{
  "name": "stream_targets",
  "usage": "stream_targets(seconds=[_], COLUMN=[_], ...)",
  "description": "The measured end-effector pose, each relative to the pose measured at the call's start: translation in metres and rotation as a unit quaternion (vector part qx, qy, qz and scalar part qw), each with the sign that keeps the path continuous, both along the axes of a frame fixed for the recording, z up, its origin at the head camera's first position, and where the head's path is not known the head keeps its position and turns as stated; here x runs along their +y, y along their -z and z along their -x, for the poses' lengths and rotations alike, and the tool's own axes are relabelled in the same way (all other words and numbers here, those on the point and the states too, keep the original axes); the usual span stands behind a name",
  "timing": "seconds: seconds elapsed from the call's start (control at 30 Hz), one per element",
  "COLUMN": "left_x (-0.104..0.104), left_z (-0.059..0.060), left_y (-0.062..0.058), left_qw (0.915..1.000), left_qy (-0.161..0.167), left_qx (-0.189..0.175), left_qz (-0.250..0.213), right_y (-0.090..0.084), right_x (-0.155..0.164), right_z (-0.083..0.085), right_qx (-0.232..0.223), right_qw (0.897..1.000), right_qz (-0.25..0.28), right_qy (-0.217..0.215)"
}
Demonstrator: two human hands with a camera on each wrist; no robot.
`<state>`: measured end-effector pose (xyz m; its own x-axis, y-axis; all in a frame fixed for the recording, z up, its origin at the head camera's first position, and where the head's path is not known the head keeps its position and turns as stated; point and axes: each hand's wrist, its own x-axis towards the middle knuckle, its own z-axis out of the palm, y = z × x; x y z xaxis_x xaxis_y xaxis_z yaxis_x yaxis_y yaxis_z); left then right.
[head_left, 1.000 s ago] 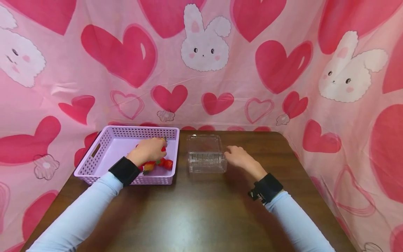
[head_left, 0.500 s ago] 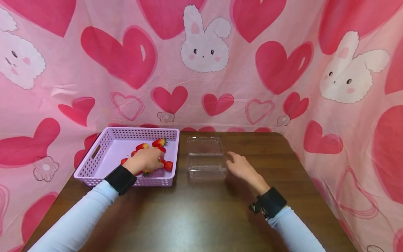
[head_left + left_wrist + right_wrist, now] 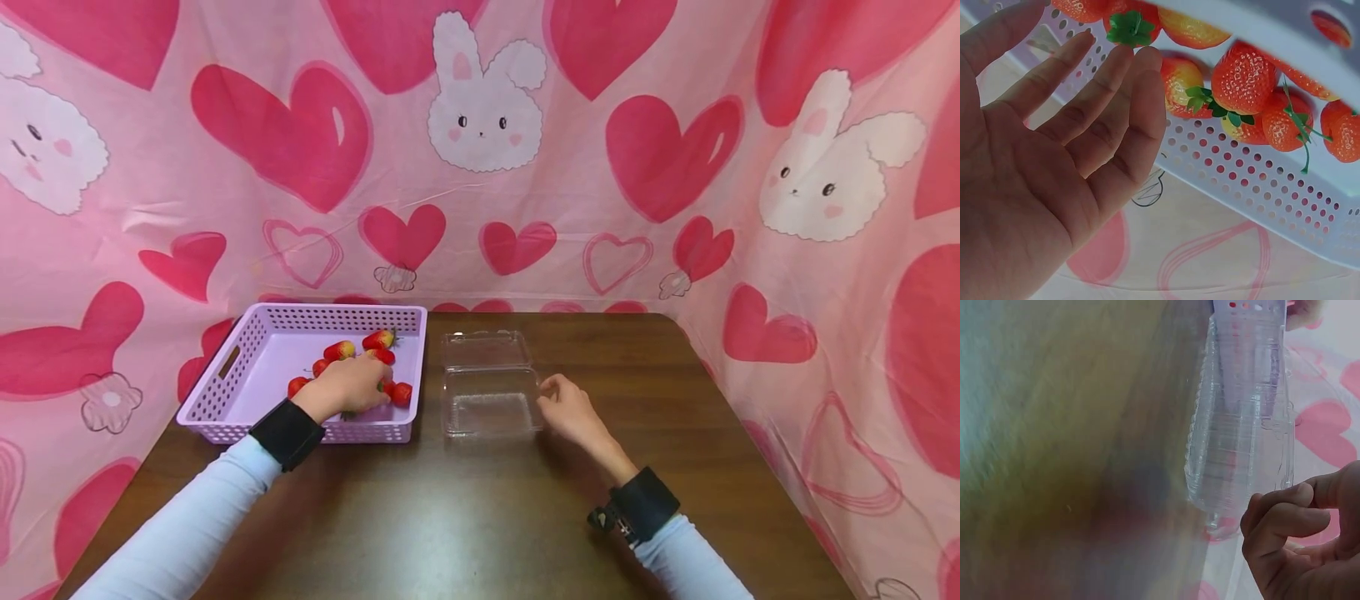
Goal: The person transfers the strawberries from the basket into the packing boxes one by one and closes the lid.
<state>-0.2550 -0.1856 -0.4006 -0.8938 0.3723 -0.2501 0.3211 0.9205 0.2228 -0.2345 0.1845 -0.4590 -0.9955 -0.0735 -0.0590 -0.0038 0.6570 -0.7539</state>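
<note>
Fingers [image 3: 1116, 94] straight over strawberries [image 3: 378, 340], right hand [image 3: 572, 412] curled, empty

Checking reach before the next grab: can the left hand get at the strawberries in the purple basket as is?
Probably yes. The left hand is already inside the open-topped purple basket, fingers straight and relaxed over the strawberries. Nothing covers them, and the clear container sits apart to the right.

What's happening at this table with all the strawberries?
A person sits at a brown table. Their left hand reaches into a lilac basket, fingers straight over the strawberries lying there, with nothing gripped as far as the wrist view shows. Their right hand, fingers loosely curled, rests at the right edge of a clear plastic box lying open beside the basket, with no fruit inside.
</note>
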Motion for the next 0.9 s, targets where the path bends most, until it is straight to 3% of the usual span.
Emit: stream_targets(seconds=[0.27,0.9], left_x=[-0.002,0.000], left_z=[-0.001,0.006], left_y=[0.004,0.013], left_qw=[1.0000,0.9996], left_qy=[0.003,-0.005], left_qx=[0.000,0.014], left_qz=[0.000,-0.024], right_y=[0.008,0.014], right_x=[-0.001,-0.002], right_z=[-0.008,-0.011], right_qx=[-0.019,-0.027], right_qw=[0.998,0.995], right_qz=[0.052,0.090], right_qy=[0.007,0.020])
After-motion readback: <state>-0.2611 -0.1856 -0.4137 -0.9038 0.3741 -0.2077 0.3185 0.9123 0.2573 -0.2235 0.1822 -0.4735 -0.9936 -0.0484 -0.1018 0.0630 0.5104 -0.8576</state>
